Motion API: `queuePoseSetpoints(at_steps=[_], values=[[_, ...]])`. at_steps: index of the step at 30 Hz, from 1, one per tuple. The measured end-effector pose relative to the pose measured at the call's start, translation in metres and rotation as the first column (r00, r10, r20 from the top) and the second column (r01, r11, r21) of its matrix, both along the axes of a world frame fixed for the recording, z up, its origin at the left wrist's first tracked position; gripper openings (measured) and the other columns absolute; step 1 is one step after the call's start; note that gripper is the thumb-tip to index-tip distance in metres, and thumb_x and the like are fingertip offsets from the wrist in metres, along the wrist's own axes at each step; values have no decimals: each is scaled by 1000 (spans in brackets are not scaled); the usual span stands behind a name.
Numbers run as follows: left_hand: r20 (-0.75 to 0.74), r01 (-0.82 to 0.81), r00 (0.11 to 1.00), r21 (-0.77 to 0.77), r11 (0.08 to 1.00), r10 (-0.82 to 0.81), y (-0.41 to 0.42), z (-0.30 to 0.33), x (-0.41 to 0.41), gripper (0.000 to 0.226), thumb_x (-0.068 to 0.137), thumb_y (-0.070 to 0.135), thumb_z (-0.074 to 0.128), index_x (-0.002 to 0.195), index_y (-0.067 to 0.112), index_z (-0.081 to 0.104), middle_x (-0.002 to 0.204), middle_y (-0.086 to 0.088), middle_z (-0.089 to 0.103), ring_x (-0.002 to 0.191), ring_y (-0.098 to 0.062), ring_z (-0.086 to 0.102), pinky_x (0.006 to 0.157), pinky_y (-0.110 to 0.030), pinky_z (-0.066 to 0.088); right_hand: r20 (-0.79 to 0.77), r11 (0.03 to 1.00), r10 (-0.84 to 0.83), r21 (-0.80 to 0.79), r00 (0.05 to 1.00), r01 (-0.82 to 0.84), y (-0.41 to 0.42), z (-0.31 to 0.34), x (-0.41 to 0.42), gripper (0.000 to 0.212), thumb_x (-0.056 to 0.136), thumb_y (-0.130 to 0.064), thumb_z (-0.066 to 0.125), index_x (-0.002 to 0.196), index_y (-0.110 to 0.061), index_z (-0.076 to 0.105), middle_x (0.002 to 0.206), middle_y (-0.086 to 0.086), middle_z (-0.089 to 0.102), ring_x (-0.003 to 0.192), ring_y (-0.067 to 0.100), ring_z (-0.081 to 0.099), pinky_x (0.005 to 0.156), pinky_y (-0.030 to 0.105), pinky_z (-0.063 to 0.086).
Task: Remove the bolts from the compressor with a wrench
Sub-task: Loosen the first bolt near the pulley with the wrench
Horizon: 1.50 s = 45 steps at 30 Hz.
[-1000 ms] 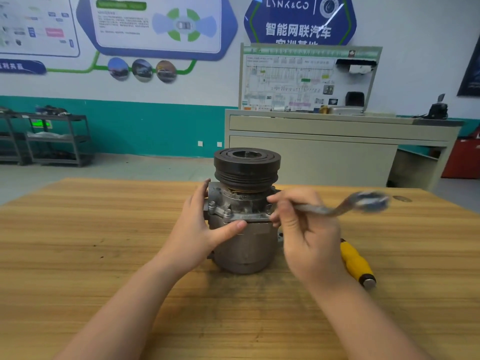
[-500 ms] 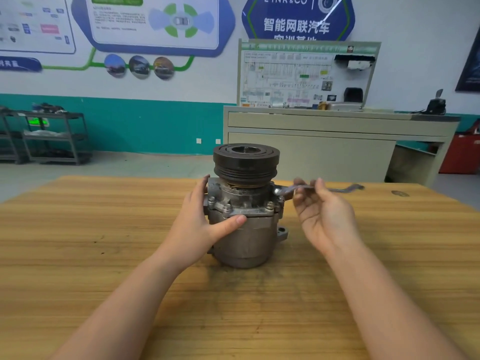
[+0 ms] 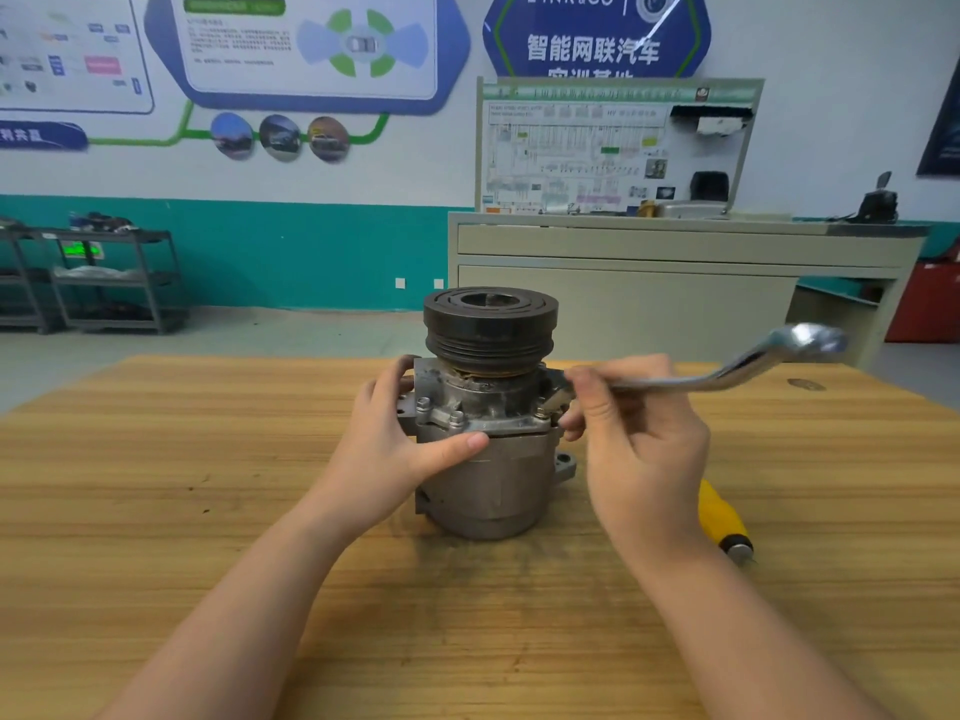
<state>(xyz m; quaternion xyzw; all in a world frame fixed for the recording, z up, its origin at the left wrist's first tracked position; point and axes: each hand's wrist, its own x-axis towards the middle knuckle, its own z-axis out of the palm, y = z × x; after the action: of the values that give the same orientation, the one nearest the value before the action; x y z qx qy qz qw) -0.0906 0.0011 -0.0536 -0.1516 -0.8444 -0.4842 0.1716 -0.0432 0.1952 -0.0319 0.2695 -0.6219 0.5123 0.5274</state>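
On the wooden counter (image 3: 156,511), the left hand (image 3: 387,449) grips the side of the grey metal compressor (image 3: 488,475) with its black ribbed pulley, standing upright at mid-counter. The right hand (image 3: 639,433) pinches the silver offset ring wrench (image 3: 727,368), its near end at a bolt (image 3: 545,407) on the flange. A yellow-handled tool (image 3: 722,517) lies beside.

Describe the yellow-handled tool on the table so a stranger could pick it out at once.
Start at the wooden table and find the grey compressor standing at its middle. Just to its right, partly hidden behind the right hand, the yellow-handled tool lies flat on the wood. It is the only bright yellow thing there, unlike the silver wrench held above it.
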Motion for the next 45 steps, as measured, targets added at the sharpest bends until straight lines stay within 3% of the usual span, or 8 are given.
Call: queuePoseSetpoints(at_steps=[8, 12, 15, 19, 28, 36, 40, 45], values=[[-62, -8, 998, -16, 1000, 7, 4, 0, -1, 127, 43, 89, 66, 148, 26, 32, 139, 10, 40, 123, -4, 41, 104, -25, 35, -217, 893, -150, 388, 965, 226, -9, -13, 0, 23, 95, -14, 55, 83, 4, 64, 79, 10, 58, 71, 15, 52, 64, 20, 45], [-26, 30, 999, 9, 1000, -30, 2, 0, 4, 115, 55, 76, 72, 150, 29, 27, 143, 8, 39, 130, -9, 40, 112, -38, 38, 118, 960, 165, -247, 979, -132, -6, -6, -5, 16, 102, -24, 34, 90, -22, 46, 74, -2, 60, 51, 12, 53, 50, 23, 45], [-19, 53, 998, 15, 998, -53, 2, 1, 4, 113, 59, 71, 75, 151, 29, 26, 145, 6, 40, 133, -11, 39, 113, -43, 37, 293, 674, 568, -702, 769, -230, 7, 8, -14, 20, 105, -13, 30, 89, -17, 42, 62, 1, 65, 42, 16, 54, 41, 21, 43], [8, 56, 998, 2, 998, -56, -1, 1, -1, 123, 50, 79, 72, 152, 30, 24, 148, 5, 40, 134, -13, 41, 112, -44, 39, 44, 214, 804, -952, 592, -221, 24, 19, -23, 23, 104, -15, 37, 85, -8, 47, 60, 10, 67, 47, 14, 63, 44, 19, 50], [-13, -51, 999, -44, 998, 50, 4, -2, 5, 126, 50, 85, 68, 151, 28, 20, 122, 14, 21, 120, -7, 29, 103, -23, 27, 180, 919, 211, -371, 961, -132, 6, 4, -11, 17, 101, -21, 45, 87, -28, 51, 69, 0, 68, 50, 13, 62, 50, 25, 51], [-18, -23, 999, 204, 979, 27, 10, -3, 10, 78, 80, 65, 32, 147, 23, 35, 134, -1, 32, 132, -14, 35, 116, -30, 25, -162, 907, -128, 380, 978, 181, -6, -9, 0, 40, 97, -35, 51, 76, -4, 66, 72, 3, 60, 65, 11, 54, 59, 21, 46], [-49, 2, 999, 206, 978, 8, 11, -3, 12, 71, 86, 58, 28, 149, 24, 34, 141, 5, 38, 132, -2, 33, 111, -18, 22, 76, 976, 137, -181, 988, -121, -12, -7, -1, 24, 102, -30, 35, 84, -20, 46, 66, -7, 57, 49, 9, 47, 46, 21, 40], [-53, 66, 997, 263, 963, -54, 14, 1, 17, 32, 88, 54, 35, 120, 53, 34, 121, 39, 41, 106, 36, 36, 86, 8, 26, 239, 526, 675, -820, 698, -228, 15, 9, -24, 25, 106, -21, 30, 87, -13, 44, 59, 5, 61, 39, 16, 49, 41, 18, 40]])
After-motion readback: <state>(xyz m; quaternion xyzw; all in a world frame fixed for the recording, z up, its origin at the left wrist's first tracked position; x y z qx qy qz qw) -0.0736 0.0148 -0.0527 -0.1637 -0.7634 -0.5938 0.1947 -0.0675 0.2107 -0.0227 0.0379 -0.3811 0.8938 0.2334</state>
